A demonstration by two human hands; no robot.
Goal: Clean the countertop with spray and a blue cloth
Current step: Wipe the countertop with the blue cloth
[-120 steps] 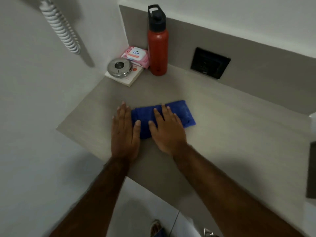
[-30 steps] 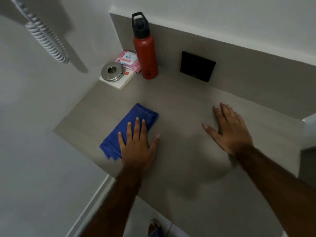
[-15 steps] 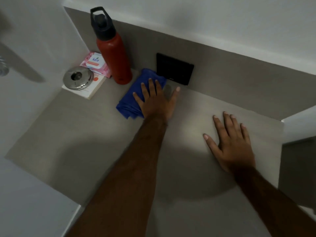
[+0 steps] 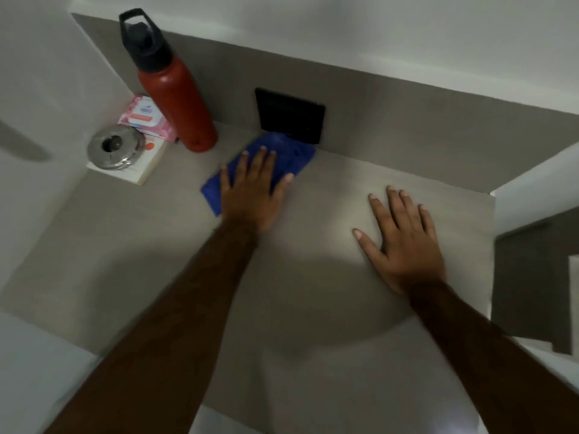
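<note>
A folded blue cloth (image 4: pixel 283 150) lies on the grey countertop (image 4: pixel 141 233) at its back edge, just below a black wall socket. My left hand (image 4: pixel 250 192) lies flat on the cloth with fingers spread, pressing it down. My right hand (image 4: pixel 404 242) rests flat on the bare countertop to the right, fingers apart, holding nothing. No spray bottle is in view.
A red bottle with a black cap (image 4: pixel 174 86) stands in the back left corner. Beside it are a pink wipes pack (image 4: pixel 144 115) and a round metal ashtray (image 4: pixel 114 147) on a white book (image 4: pixel 147 166). The black socket plate (image 4: pixel 289 115) sits on the backsplash. The counter ends at a white wall (image 4: pixel 539 186) on the right.
My left hand pushed the cloth from the front left of the counter to the back wall by the socket, now drawing slightly back. The right hand has stayed flat on the counter.
</note>
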